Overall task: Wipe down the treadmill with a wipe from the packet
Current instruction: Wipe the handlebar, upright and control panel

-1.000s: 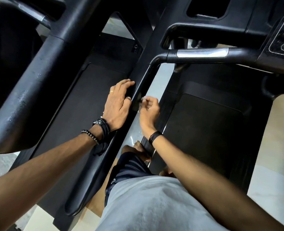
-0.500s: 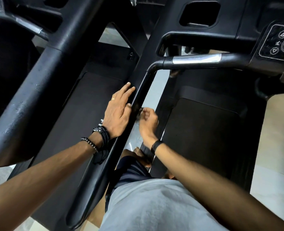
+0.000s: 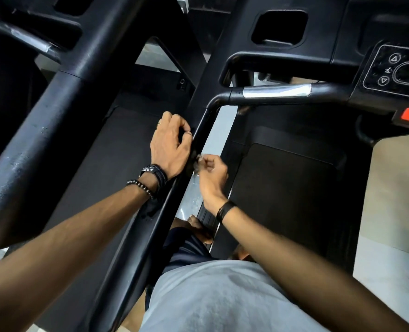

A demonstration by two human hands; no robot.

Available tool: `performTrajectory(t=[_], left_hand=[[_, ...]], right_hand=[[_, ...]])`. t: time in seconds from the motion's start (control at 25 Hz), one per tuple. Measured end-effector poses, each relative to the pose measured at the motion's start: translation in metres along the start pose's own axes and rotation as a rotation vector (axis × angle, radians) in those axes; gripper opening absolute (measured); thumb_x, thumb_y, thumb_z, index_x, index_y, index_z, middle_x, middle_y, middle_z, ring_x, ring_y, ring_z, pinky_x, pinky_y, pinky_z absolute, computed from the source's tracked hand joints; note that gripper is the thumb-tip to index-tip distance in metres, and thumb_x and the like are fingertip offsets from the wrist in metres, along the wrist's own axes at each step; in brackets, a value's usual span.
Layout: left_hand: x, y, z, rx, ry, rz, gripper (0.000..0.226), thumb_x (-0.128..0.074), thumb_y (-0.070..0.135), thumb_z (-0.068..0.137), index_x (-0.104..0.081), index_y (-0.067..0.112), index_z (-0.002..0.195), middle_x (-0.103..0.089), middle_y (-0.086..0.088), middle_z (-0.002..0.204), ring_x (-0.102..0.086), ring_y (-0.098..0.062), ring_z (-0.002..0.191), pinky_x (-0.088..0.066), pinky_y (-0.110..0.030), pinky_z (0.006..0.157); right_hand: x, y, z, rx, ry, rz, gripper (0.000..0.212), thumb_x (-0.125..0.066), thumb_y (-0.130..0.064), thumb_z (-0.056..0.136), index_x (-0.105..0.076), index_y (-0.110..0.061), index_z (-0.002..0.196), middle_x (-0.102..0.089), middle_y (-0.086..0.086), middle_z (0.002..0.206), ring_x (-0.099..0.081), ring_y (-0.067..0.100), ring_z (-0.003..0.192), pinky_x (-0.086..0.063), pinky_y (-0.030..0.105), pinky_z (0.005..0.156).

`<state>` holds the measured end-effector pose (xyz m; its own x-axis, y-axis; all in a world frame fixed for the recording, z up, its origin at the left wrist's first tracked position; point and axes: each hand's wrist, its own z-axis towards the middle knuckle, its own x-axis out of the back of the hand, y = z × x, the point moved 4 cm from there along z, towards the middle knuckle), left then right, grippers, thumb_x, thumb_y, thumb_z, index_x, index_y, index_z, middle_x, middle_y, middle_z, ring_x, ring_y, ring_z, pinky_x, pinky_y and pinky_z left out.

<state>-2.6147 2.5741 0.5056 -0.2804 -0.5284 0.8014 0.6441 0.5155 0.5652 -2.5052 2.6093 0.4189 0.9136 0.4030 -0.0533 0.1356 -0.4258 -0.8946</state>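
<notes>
A person stands between two treadmills, left hand point(image 3: 171, 144) loosely curled against a black rail point(image 3: 199, 133), right hand point(image 3: 211, 172) pinching a small pale wipe point(image 3: 199, 158) beside it, likely thin, limp and damp, best held bunched in the fingertips.

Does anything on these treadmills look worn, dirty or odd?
Yes. The big black rail on the left treadmill has pale scuffs and specks along it, as if dusty or worn. Nothing looks spilled or broken.
</notes>
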Motion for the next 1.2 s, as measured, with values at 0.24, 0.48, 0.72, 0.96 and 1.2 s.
performTrajectory(t=[0.24,0.48,0.72,0.96,1.2], left_hand=[[-0.006,-0.002,0.003,-0.090,-0.076,-0.061,0.028,-0.052,0.028,0.093,-0.060,0.012,0.115,-0.054,-0.002,0.119,-0.047,-0.018,0.105,-0.042,-0.036,0.090],[-0.009,-0.008,0.006,-0.137,-0.064,-0.101,0.031,-0.055,0.032,0.098,-0.059,0.013,0.122,-0.054,0.001,0.128,-0.047,-0.016,0.110,-0.040,-0.031,0.095],[-0.010,-0.009,0.005,-0.119,-0.046,-0.101,0.033,-0.056,0.038,0.097,-0.059,0.016,0.121,-0.054,0.004,0.125,-0.048,-0.014,0.108,-0.041,-0.031,0.094],[-0.010,-0.009,0.006,-0.105,-0.037,-0.107,0.031,-0.059,0.037,0.096,-0.060,0.017,0.120,-0.055,0.006,0.124,-0.049,-0.016,0.108,-0.039,-0.028,0.094],[-0.010,-0.005,0.005,-0.126,-0.039,-0.084,0.031,-0.058,0.035,0.097,-0.060,0.015,0.121,-0.054,0.004,0.124,-0.049,-0.017,0.107,-0.042,-0.035,0.095]], right_hand=[[-0.010,-0.029,0.045,0.135,0.190,-0.029,0.012,-0.059,0.002,0.094,-0.068,-0.006,0.097,-0.066,0.000,0.085,-0.064,0.017,0.080,-0.048,0.022,0.072],[-0.007,0.004,0.023,-0.055,0.113,-0.005,0.011,-0.062,0.005,0.091,-0.070,-0.003,0.093,-0.065,-0.002,0.076,-0.060,0.009,0.071,-0.051,0.020,0.072],[-0.014,-0.012,0.082,-0.087,0.136,-0.010,0.022,-0.055,0.004,0.090,-0.068,-0.013,0.092,-0.070,0.009,0.083,-0.068,0.029,0.079,-0.060,0.044,0.080],[-0.006,-0.046,0.034,0.193,0.154,0.108,0.007,-0.068,-0.005,0.092,-0.068,-0.010,0.088,-0.068,0.001,0.077,-0.063,0.006,0.069,-0.058,0.032,0.070],[-0.002,-0.049,0.064,0.094,0.173,0.049,0.007,-0.067,-0.001,0.091,-0.069,-0.007,0.091,-0.068,0.002,0.081,-0.064,0.012,0.073,-0.059,0.033,0.076]])
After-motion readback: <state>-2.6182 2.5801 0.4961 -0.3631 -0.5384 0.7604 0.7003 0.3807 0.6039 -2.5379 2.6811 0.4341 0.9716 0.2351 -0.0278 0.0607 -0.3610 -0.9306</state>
